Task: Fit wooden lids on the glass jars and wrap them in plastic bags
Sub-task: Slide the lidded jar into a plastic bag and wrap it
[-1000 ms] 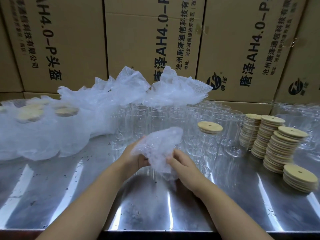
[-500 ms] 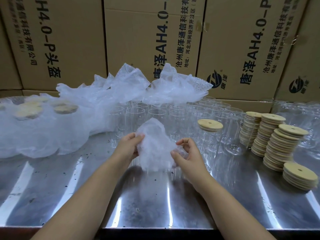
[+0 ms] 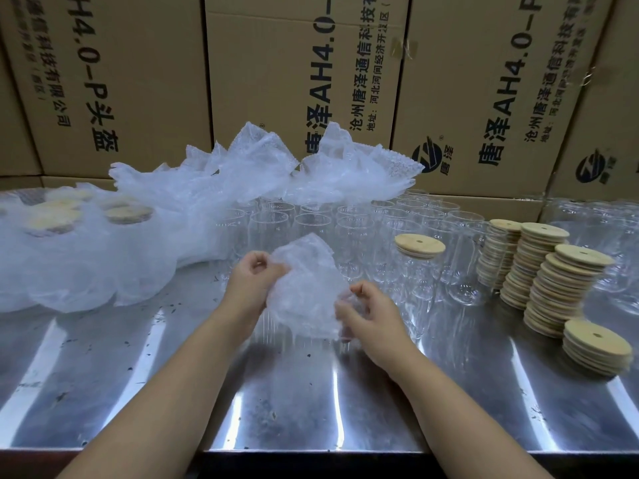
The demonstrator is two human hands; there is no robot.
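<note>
Head view: the left hand [image 3: 254, 283] and right hand [image 3: 368, 314] have drawn apart over the past second, stretching the plastic bag [image 3: 306, 288] from a crumpled wad into a flatter sheet held above the middle of the worktop [image 3: 173, 375]. The left hand pinches the bag's upper left edge and the right hand pinches its lower right corner. This looks like working the bag's mouth open, so wrapping has not yet begun. The lidded jar [image 3: 415, 281] waits just right of the bag, in front of the open jars [image 3: 311, 219]. Spare lids [image 3: 553, 278] are stacked toward the right edge.
</note>
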